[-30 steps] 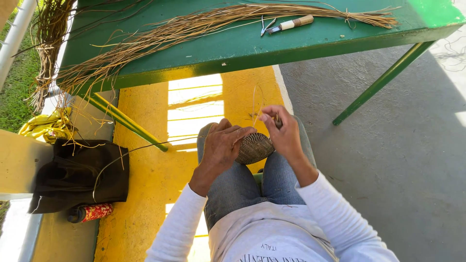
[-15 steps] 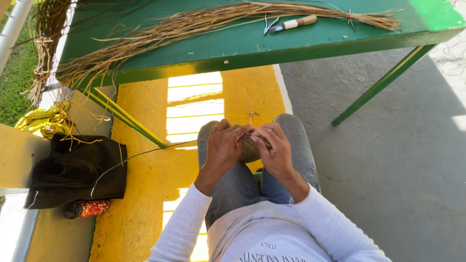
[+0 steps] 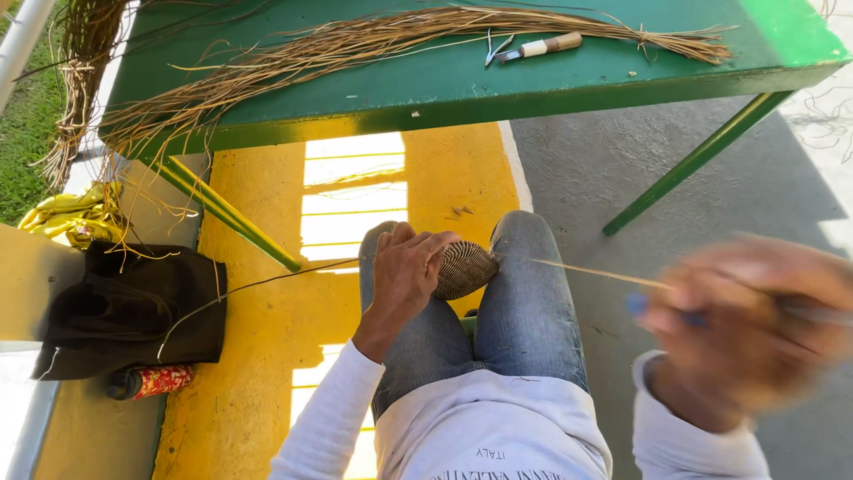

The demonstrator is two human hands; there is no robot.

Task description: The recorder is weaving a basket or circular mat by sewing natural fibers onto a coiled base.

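My left hand (image 3: 404, 271) grips a small round woven basket piece (image 3: 466, 268) held over my knees in blue jeans. My right hand (image 3: 755, 324), blurred by motion, is far out to the right, pinching a thin straw strand (image 3: 591, 273) that runs taut from the weave. Something small and blue shows between its fingers; I cannot tell what it is. A second thin strand (image 3: 267, 286) trails from the weave to the left.
A green table (image 3: 462, 84) ahead holds a long bundle of dry straw (image 3: 373, 40) and a white-handled knife (image 3: 542, 46). A black bag (image 3: 124, 311), a red can (image 3: 153, 381) and yellow cloth (image 3: 71, 216) lie at the left. Green table legs slant on both sides.
My right hand left the woven piece and swung out to the right, drawing the strand tight. My left hand stays on the weave.
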